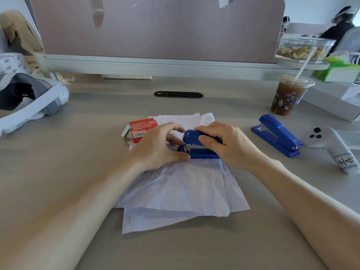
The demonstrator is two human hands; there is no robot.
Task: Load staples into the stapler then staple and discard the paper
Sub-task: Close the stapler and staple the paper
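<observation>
Both hands meet on the blue stapler (202,155). My right hand (224,145) wraps over its top arm, and my left hand (155,147) curls round its front end with the thumb against the base, which I judge steadies it while the top is pressed down. It sits on the creased paper (175,188) near the middle of the table (78,172), so stapling needs no repositioning. A red staple box (141,129) lies just beside my left hand, towards the far edge, within easy reach.

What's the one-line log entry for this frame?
right hand: grips stapler; left hand: holds its front end; paper: under stapler; staple box: beyond left hand
</observation>
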